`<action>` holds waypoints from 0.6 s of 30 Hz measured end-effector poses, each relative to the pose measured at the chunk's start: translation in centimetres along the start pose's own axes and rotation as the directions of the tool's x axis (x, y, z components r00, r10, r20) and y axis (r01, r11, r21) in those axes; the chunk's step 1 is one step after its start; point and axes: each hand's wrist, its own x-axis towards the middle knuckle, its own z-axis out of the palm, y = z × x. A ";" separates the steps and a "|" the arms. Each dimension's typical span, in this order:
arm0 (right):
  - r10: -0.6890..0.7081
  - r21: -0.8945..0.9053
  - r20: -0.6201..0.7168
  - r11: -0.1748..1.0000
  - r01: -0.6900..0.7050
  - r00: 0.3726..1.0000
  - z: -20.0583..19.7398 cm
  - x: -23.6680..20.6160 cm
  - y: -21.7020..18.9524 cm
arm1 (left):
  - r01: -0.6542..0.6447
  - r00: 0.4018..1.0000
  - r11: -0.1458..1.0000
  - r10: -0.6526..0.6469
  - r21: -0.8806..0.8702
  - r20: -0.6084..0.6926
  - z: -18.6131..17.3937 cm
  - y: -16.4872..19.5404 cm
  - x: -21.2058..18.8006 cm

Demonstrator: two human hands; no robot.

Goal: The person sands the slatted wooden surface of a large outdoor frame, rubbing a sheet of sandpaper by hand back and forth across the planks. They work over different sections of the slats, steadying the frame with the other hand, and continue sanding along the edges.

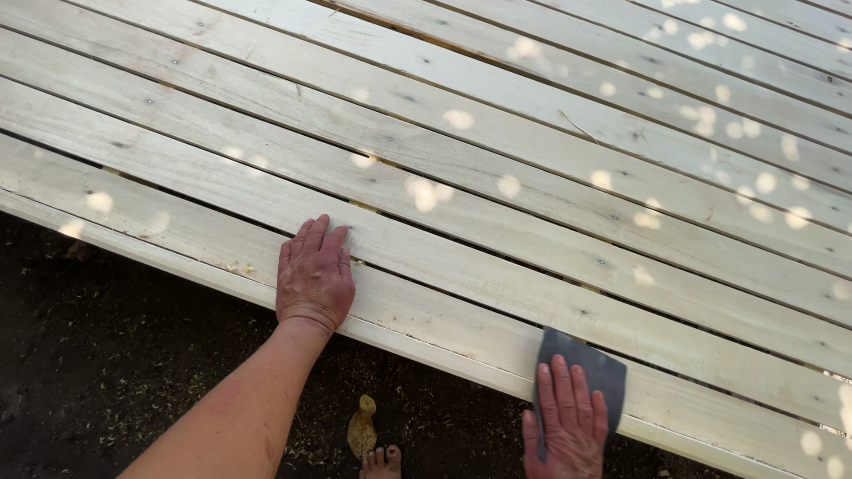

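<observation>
My left hand (313, 277) lies flat, fingers together, on the nearest pale wooden plank (177, 239) close to its front edge. My right hand (568, 419) presses down on a dark grey sheet of sandpaper (593, 365) that rests on the same plank near the edge, further right. The sheet's upper part shows beyond my fingertips. Both hands are palm down on the wood.
Several long pale planks (497, 133) run side by side with narrow gaps, dappled with sun spots. Below the front edge is dark soil (98, 355) strewn with sawdust. A bare foot (382, 461) and a yellowish leaf (361, 427) show on the ground.
</observation>
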 end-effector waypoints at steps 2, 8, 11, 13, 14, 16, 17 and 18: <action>0.125 0.066 -0.096 0.991 -0.119 0.987 -2.3 -2.3 6.4 | -0.007 1.000 0.999 0.007 0.032 0.003 0.0 0.1 0.0; 0.362 -0.023 -0.097 0.930 -0.366 0.927 -0.9 -0.7 0.9 | 0.032 0.999 0.995 -0.033 0.096 0.003 1.4 3.3 -0.9; 0.041 0.121 0.019 0.992 -0.043 0.999 1.5 1.8 -8.4 | -0.014 1.000 0.992 0.014 0.124 0.000 2.5 5.3 -1.7; -0.112 0.143 0.044 0.984 0.105 0.993 1.7 2.9 -9.9 | -0.033 0.999 0.993 0.033 0.114 -0.004 2.8 5.9 -1.9; -0.169 0.132 0.052 0.978 0.161 0.984 1.2 2.6 -9.1 | -0.025 1.000 0.995 0.024 0.098 0.011 2.8 6.0 -2.1; -0.208 0.097 0.032 0.974 0.204 0.978 -0.1 1.9 -4.6 | -0.016 1.000 0.996 0.015 0.083 0.010 2.6 5.9 -2.0; -0.184 0.075 0.018 0.980 0.182 0.983 -1.1 0.9 -1.6 | -0.013 1.000 0.996 0.012 0.085 0.013 2.5 5.8 -2.0; -0.147 0.029 0.001 0.989 0.147 0.989 -2.0 -0.2 1.5 | -0.007 1.000 0.996 0.006 0.084 0.018 2.5 5.8 -2.0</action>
